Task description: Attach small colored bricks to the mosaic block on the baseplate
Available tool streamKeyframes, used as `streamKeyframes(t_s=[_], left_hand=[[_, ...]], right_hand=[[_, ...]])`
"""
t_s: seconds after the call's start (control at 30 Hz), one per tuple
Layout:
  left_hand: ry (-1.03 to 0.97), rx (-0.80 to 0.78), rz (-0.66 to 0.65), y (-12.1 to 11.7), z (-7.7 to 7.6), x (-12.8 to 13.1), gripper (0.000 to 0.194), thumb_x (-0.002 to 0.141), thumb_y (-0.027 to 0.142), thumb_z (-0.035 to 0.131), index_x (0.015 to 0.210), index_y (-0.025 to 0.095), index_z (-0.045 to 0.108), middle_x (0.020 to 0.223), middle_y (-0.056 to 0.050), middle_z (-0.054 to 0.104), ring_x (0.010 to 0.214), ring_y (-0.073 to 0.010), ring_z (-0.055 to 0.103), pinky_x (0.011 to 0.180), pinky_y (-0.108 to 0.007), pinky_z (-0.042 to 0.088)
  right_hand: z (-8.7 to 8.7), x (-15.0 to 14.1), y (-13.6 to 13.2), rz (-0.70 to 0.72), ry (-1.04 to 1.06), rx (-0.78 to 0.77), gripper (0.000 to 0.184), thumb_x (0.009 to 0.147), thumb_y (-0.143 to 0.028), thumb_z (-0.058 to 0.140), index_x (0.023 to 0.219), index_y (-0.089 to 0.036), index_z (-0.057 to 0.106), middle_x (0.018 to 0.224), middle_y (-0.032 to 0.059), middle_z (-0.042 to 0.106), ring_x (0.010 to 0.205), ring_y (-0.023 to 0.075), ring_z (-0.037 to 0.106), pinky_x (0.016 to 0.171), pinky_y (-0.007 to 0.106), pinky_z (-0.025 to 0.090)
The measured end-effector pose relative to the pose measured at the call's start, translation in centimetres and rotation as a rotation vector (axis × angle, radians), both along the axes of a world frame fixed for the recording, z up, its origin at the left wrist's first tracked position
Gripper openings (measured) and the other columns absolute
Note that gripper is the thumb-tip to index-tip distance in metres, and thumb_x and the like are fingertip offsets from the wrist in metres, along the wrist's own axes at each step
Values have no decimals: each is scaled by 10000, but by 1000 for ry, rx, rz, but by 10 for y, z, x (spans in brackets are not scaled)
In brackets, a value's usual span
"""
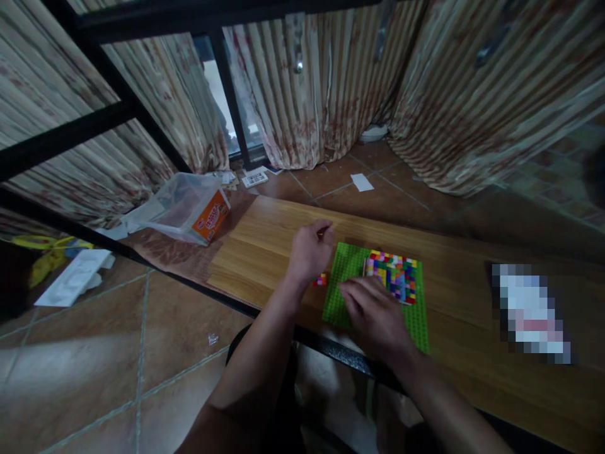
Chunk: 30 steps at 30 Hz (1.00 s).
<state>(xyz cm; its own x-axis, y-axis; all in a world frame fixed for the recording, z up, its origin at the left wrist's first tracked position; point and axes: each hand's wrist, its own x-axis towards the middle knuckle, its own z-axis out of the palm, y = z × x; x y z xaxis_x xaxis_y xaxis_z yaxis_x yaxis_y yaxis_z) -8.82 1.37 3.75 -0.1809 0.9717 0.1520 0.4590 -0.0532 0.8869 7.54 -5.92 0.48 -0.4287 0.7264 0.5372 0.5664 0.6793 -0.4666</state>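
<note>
A green studded baseplate (347, 268) lies on the wooden table (265, 246). A patch of small many-coloured bricks (394, 274) covers its far right part. My left hand (309, 249) hovers just left of the plate with its fingers curled in a pinch; what it holds is too small to name. A few loose coloured bricks (320, 280) lie under its wrist. My right hand (373, 312) rests flat on the plate's near part, fingers stretched toward the coloured patch.
A clear plastic bag with an orange box (210, 217) lies at the table's far left corner. A blurred white object (529, 312) sits on the table at right. Curtains hang behind; papers (363, 182) lie on the tiled floor. Black metal bars cross the upper left.
</note>
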Motion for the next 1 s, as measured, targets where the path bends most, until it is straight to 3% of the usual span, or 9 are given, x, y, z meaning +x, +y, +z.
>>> streamKeyframes(t_s=[0.33,0.5,0.7,0.83,1.0], left_hand=[[-34,-4,-16,-5,7,-3,284,910,220,545,1105,111,721,1030,-103,769,895,-187,712,849,-312,550],[-65,-14,-22,-7,8,-3,261,912,209,556,1101,127,717,1064,-99,767,924,-190,715,870,-321,552],[-80,-13,-30,-7,7,-3,251,908,204,565,1089,129,721,1037,-106,771,907,-200,718,862,-334,555],[-92,-12,-22,-7,8,-4,258,900,204,566,1088,116,718,1048,-117,766,916,-203,714,868,-333,546],[-206,-34,-29,-6,9,-7,199,880,211,583,997,124,719,919,-73,748,797,-162,680,769,-287,531]], right_hand=[[-29,-37,2,-49,-221,-62,291,951,-185,487,1183,-148,658,1165,159,653,1058,296,576,945,455,503],[-38,-54,10,-74,-292,-63,226,931,-203,525,1109,-154,654,1175,165,626,1018,296,549,929,455,481],[-49,-57,13,-82,-238,-67,187,950,-210,506,1051,-180,661,1154,147,645,1052,295,544,950,450,461],[-39,-59,11,-88,-185,-62,174,949,-222,514,1013,-173,668,1066,151,670,1014,300,574,921,449,484],[2,-44,14,-143,14,-120,194,981,-271,489,1071,-211,650,961,93,699,905,249,644,815,389,525]])
